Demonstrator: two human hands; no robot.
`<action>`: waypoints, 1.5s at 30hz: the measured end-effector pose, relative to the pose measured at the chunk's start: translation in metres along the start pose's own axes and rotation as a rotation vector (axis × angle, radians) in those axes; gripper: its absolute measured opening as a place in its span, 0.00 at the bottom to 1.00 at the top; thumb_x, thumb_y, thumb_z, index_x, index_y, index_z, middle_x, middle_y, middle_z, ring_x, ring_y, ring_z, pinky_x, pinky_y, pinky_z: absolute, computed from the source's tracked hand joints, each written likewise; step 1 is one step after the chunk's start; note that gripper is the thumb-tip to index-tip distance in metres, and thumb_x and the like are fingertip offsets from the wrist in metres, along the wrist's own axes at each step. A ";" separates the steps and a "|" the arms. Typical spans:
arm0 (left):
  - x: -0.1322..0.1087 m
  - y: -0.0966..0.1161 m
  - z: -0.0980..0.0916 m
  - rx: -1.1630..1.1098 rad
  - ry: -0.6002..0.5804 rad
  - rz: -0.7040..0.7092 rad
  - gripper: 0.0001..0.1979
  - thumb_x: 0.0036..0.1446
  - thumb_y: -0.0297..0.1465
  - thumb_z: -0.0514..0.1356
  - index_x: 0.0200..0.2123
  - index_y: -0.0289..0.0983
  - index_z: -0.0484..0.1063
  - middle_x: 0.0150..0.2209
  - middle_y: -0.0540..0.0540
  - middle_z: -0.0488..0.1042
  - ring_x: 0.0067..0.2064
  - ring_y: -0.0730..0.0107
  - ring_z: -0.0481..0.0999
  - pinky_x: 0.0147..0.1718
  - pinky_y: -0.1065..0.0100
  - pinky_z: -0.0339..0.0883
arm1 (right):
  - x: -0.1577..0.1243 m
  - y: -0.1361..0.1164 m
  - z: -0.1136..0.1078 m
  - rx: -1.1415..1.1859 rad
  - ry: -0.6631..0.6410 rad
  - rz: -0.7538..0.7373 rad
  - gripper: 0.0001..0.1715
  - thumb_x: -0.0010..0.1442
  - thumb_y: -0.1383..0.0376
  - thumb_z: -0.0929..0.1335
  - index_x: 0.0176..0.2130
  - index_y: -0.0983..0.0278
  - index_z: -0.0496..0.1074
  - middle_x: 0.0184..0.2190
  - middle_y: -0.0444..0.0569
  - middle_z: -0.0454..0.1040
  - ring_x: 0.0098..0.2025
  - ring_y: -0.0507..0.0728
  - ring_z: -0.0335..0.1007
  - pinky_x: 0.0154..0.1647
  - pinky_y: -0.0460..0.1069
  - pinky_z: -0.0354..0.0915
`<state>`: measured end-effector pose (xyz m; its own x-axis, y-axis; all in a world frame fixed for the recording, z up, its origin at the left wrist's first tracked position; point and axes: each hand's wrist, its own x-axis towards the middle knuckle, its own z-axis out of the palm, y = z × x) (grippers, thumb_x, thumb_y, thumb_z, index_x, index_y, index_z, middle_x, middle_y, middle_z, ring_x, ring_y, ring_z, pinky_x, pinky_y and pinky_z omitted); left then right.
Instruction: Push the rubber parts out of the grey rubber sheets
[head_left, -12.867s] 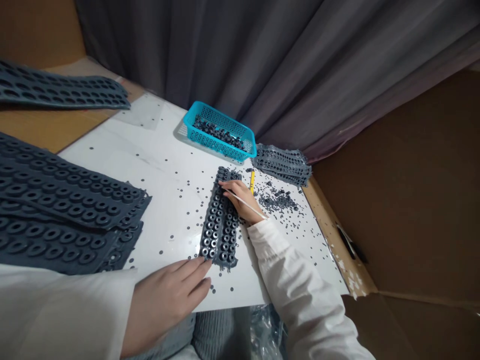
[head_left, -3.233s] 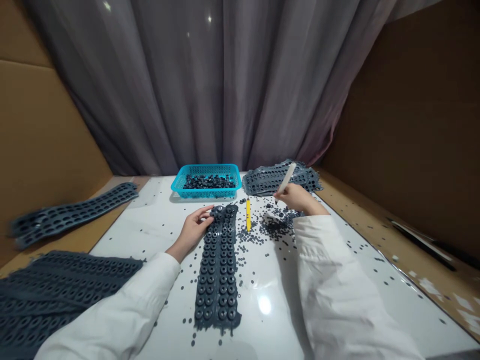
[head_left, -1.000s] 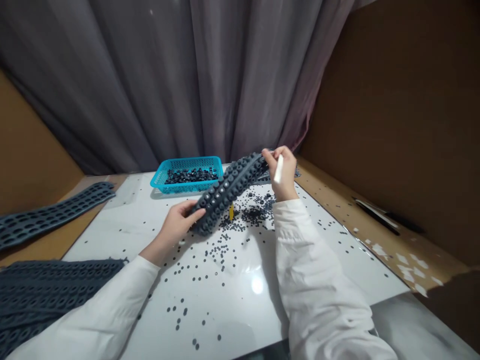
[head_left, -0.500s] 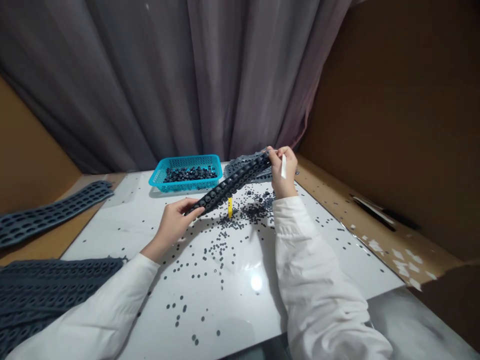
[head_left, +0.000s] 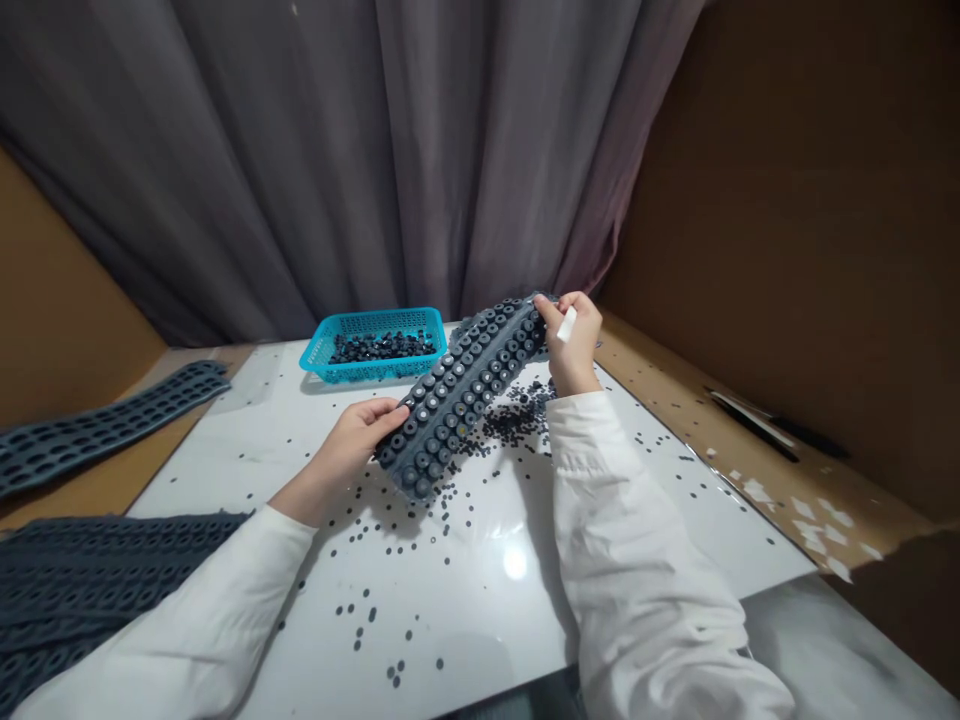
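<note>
A long dark grey rubber strip (head_left: pixel 465 385) studded with small rings is held above the white table (head_left: pixel 300 450), slanting from near left to far right, its ringed face towards me. My left hand (head_left: pixel 358 438) grips its near end. My right hand (head_left: pixel 574 340) grips its far end and also holds a thin white stick (head_left: pixel 567 323) between the fingers. A heap of loose dark rings (head_left: pixel 514 425) lies on the table under the strip.
A turquoise basket (head_left: pixel 375 343) with dark rings stands at the back. Grey punched sheets lie at far left (head_left: pixel 97 425) and stacked at near left (head_left: pixel 82 590). Small dark bits dot the table. Brown cardboard (head_left: pixel 750 470) with a dark tool (head_left: pixel 776 438) borders the right side.
Both hands have turned the raised strip from edge-on to face-up and lowered its near end a little. It now hides the yellow tool on the table.
</note>
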<state>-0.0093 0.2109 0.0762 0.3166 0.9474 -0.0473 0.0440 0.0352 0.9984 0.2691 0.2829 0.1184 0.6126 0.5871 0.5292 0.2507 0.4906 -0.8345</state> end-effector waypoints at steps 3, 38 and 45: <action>-0.002 0.003 0.002 -0.015 -0.034 -0.002 0.18 0.46 0.45 0.64 0.26 0.34 0.72 0.22 0.50 0.71 0.22 0.74 0.67 0.21 0.74 0.59 | 0.000 -0.002 0.000 0.006 -0.025 -0.013 0.23 0.46 0.62 0.72 0.21 0.61 0.53 0.17 0.35 0.52 0.21 0.47 0.48 0.23 0.45 0.47; -0.004 0.017 0.002 0.411 0.101 0.490 0.03 0.51 0.30 0.60 0.29 0.37 0.71 0.27 0.50 0.71 0.29 0.69 0.66 0.30 0.69 0.58 | 0.000 0.008 0.003 0.298 -0.186 0.245 0.29 0.43 0.52 0.72 0.23 0.60 0.49 0.17 0.35 0.51 0.18 0.47 0.48 0.19 0.44 0.47; -0.013 0.023 0.014 -0.008 -0.172 0.205 0.07 0.42 0.34 0.55 0.26 0.37 0.62 0.23 0.50 0.65 0.23 0.71 0.64 0.21 0.71 0.59 | 0.001 0.003 0.004 0.258 -0.207 0.153 0.26 0.44 0.53 0.71 0.23 0.60 0.51 0.17 0.35 0.52 0.19 0.47 0.49 0.20 0.44 0.49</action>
<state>0.0010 0.1953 0.0995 0.4742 0.8672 0.1520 -0.0453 -0.1484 0.9879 0.2676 0.2873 0.1167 0.4571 0.7710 0.4434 -0.0453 0.5181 -0.8541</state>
